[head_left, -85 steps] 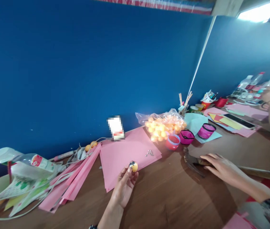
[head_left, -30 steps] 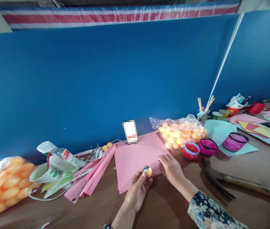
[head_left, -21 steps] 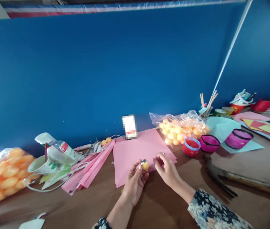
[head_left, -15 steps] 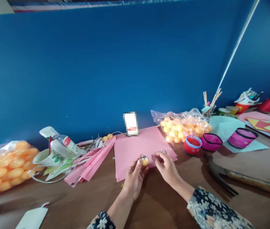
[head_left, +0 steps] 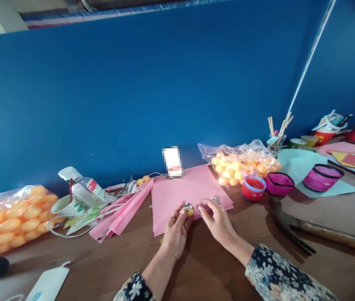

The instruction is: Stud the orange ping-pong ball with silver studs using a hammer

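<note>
My left hand [head_left: 176, 232] pinches a small yellow ball [head_left: 190, 212] whose top is covered in shiny silver pieces [head_left: 187, 206]. Just to its right is my right hand [head_left: 216, 219], thumb and forefinger pressed together; what sits between those fingertips is too small to make out. Behind the right hand, a little heap of silvery pieces [head_left: 216, 199] lies on a stack of pink paper [head_left: 177, 192], partly hidden by the fingers. Both hands are over the front edge of the stack.
A clear bag of orange-yellow balls [head_left: 232, 169] stands behind right, another bag [head_left: 14, 221] at left. Near the right hand are a red pot [head_left: 253, 190], magenta fabric cups [head_left: 279, 184] and a claw hammer [head_left: 293, 223]. Pink strips [head_left: 124, 213] and a plastic bottle [head_left: 88, 188] lie left.
The left hand has turned the ball so more silver and less yellow faces me. My right hand has shifted slightly toward the ball. The view has tilted a little.
</note>
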Demonstrator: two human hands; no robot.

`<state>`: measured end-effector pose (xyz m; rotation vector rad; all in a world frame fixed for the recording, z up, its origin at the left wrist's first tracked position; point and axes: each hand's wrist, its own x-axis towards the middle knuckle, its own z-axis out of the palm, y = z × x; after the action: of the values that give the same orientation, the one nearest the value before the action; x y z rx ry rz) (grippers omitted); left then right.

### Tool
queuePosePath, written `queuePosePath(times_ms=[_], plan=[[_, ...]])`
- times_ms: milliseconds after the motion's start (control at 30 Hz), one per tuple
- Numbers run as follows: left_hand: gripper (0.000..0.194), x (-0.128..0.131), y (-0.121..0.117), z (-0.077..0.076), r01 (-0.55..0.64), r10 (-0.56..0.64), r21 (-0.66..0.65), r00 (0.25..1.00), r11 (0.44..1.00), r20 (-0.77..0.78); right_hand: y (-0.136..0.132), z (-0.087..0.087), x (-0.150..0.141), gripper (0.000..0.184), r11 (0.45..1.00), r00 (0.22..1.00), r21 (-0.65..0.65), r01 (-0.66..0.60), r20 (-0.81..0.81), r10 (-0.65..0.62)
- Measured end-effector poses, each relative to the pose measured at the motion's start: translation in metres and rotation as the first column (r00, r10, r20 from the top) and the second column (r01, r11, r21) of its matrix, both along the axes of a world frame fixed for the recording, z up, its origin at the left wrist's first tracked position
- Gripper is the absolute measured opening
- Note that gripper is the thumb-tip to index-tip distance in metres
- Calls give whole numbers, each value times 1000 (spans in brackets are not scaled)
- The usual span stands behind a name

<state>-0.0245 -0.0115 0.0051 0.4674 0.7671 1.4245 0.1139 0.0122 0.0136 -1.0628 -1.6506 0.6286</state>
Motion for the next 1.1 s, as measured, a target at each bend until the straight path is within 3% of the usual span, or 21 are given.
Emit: queuePosePath(times_ms=[800, 1100], plan=[[41, 3, -3, 4, 71, -67, 60, 996, 996, -63, -2, 0, 1, 15, 999, 999, 7, -34, 20, 34], [27, 2, -3, 5, 77, -71, 93, 996, 993, -60, -3, 0, -1, 10, 997, 998, -44, -65, -4, 64]])
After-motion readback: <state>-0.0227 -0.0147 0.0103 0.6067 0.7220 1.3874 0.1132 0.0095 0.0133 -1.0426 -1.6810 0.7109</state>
